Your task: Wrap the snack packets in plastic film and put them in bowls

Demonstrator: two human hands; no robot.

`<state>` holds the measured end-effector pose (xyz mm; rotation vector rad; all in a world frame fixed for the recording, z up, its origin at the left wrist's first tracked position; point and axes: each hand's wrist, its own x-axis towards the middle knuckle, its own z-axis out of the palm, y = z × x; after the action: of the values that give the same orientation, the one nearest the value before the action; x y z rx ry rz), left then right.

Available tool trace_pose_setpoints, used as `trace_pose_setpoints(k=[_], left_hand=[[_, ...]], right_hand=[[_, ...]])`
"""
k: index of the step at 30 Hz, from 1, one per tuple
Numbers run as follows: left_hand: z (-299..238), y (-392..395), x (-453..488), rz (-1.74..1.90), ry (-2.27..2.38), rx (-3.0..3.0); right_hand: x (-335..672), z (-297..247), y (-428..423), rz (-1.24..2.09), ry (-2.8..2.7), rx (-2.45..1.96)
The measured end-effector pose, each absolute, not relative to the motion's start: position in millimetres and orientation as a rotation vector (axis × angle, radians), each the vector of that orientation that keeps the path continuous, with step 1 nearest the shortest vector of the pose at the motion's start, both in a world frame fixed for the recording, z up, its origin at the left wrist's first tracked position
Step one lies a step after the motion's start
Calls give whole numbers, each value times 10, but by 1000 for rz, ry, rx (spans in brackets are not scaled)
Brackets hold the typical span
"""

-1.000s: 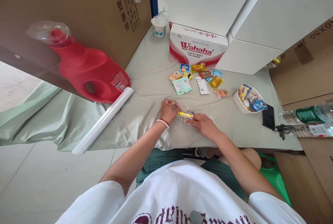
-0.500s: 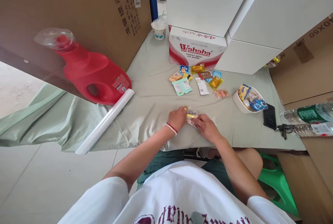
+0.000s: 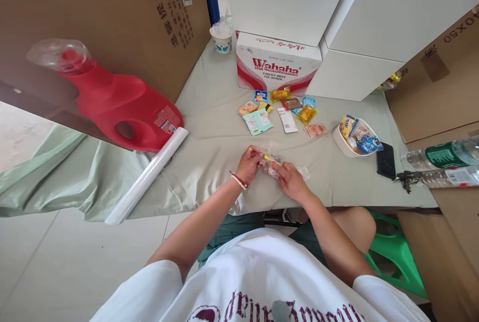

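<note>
Head view: the left hand (image 3: 250, 161) pinches one end of a small, clear-wrapped yellow snack packet (image 3: 272, 163). The right hand (image 3: 290, 179) clasps the other end. Both grips are closed on it, just above the table (image 3: 209, 112), near the middle of its front edge. The packet's long axis runs roughly along that edge, dipping slightly rightward. I judge that handling it well means light fingertip holds at the ends, keeping the wrapping taut.
</note>
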<state>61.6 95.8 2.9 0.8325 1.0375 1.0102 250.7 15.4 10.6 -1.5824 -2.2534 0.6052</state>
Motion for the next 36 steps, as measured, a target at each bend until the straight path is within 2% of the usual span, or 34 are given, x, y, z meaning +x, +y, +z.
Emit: trace_pose_setpoints(k=[6,12,18,22,24,26,31,33,36], left_hand=[[181,1052,493,1063,1084,852],[245,681,759,888,1192,1823],[32,517,876,724,1287,2179],[0,437,875,625,1235,2352],[4,398,885,549,1255,2410],[-1,371,892,467,1294,2469],[-63,336,872,377,1336,2603],[-93,321,867,402,1325,2630],[-119,310,872,425,1295,2630]], right_hand=[[2343,152,163,422,-2429,-1713],[2225,93,117,479,-2314,-1737],[2489,162,-108,709,-2119,-1416],[2764,119,-182,354,-1527,-1902],[2848,62,-188,225,-1403,-2080],[2881,34,-196,310,-1441,-2118],[2769,250,-123,885,-1416,-1915],[2650,387,40,925,-1407,-1883],[2399,500,406,766,-1597,-2008]])
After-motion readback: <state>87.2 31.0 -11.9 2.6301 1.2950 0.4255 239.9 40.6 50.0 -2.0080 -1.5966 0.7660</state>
